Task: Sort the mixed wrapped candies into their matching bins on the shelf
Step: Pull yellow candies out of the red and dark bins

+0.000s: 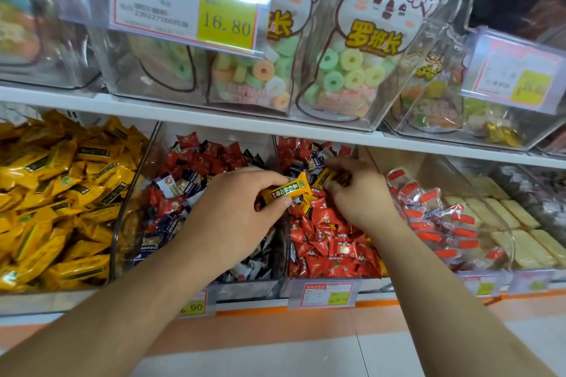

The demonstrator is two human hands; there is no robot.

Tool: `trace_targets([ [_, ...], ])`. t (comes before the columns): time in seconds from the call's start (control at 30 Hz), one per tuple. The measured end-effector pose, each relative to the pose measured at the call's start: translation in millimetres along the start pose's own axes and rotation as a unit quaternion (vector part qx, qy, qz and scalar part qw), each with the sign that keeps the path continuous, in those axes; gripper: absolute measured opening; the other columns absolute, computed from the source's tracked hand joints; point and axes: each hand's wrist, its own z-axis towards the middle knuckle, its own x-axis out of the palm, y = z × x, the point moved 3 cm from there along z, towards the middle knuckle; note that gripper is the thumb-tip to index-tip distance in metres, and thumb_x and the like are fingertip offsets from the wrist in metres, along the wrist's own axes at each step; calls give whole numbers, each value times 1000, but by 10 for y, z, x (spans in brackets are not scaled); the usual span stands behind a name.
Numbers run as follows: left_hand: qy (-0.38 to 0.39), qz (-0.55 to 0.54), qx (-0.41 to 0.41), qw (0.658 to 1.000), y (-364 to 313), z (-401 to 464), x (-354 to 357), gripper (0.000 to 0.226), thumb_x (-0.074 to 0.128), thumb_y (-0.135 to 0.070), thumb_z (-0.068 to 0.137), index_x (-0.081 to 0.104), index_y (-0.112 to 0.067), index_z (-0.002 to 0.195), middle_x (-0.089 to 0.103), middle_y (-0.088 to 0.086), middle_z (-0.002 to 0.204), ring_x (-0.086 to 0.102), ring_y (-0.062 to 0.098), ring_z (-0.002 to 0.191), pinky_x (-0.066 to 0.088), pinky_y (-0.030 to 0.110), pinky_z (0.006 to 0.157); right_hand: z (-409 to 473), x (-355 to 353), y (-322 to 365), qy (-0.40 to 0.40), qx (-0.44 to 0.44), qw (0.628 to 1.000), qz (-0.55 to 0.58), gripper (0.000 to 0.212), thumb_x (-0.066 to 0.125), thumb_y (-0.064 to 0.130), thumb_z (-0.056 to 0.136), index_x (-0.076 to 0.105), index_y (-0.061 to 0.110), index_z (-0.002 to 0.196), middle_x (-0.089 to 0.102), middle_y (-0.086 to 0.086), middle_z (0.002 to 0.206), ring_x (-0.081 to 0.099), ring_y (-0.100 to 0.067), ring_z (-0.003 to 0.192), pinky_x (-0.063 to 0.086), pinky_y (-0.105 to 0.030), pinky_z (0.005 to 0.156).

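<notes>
1. Head view, centre of the frame: I see my left hand pinching a yellow wrapped candy between thumb and curled fingers, held over the wall between two clear bins.
2. Just right of centre, my right hand has its fingers curled on a second yellow candy, low over the red-candy bin, which holds mostly red wrappers with a few dark ones at the back.
3. Left of that, under my left forearm, the mixed bin holds red, dark blue and white wrappers together.
4. At the left edge, the yellow-candy bin is heaped with wrappers matching the two I hold.
5. On the right, a bin of clear packets with red stripes sits beside pale rectangular bars.
6. Across the top, the upper shelf carries clear tubs of ring-candy bags and a price tag reading 16.80.
</notes>
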Motion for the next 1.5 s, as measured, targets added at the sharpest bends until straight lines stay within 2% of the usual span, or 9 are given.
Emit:
trace_targets([
  [0.1,0,-3,-2,1000,-19,-8,-11,33,68,-41,96,69,-37,129,65,-25,118,50,-10,101,35,2,82,-11,-5,-14,-5,5,1000,20,37,76,12,90,71,24,125,72,7,115,56,-4,96,31,6,67],
  [0.4,8,-21,-20,1000,-47,-22,-31,22,69,-40,95,71,-39,117,64,-27,101,55,-10,99,38,3,75,-72,-74,-38,-59,9,994,93,22,74,6,89,79,26,98,73,14,92,67,-1,87,54,-19,76],
  [0.57,0,-48,-36,998,-69,0,-22,17,69,-43,94,69,-39,111,66,-28,102,53,-16,104,39,1,75,-141,-218,15,-127,32,965,227,20,75,1,86,80,20,92,77,10,83,71,-2,78,53,-17,68],
  [0.8,-9,-122,-64,990,-77,25,26,24,75,-42,90,63,-38,110,68,-26,109,60,-14,106,48,10,87,-383,-267,379,1,13,913,407,18,75,-7,85,78,6,96,78,-11,86,75,-26,79,62,-32,80],
  [1.0,10,-254,-125,959,-106,53,-18,28,83,-16,85,62,-21,103,79,-8,90,75,16,69,63,37,59,-433,-212,479,52,4,898,437,16,73,-7,88,76,2,100,78,-13,89,75,-24,81,62,-30,79],
  [1.17,10,-255,-136,957,-82,60,-4,30,85,-12,82,63,-21,100,79,-6,87,75,16,70,62,33,61,-268,-269,169,-37,19,965,259,23,72,2,91,77,19,106,79,5,97,74,-10,93,57,-29,89],
  [1.3,7,-251,-140,958,-42,65,-12,28,84,-12,84,63,-22,100,78,-7,88,74,11,66,54,19,55,-198,-206,14,-27,26,999,20,35,70,18,95,68,27,128,73,2,117,66,-10,83,47,-19,73],
  [1.4,9,-244,-142,959,-27,61,-18,27,83,-14,85,63,-22,101,78,-7,88,73,12,65,52,17,54,-199,-129,5,25,46,999,-5,47,71,24,96,59,28,141,71,-2,123,59,-12,82,42,-18,73],
  [1.5,11,-238,-142,961,-26,57,-15,27,83,-15,86,63,-23,102,78,-9,88,74,12,65,52,18,55,-173,-93,-13,21,51,998,3,52,76,24,92,59,26,141,72,-2,119,67,-21,101,45,-19,78],
])
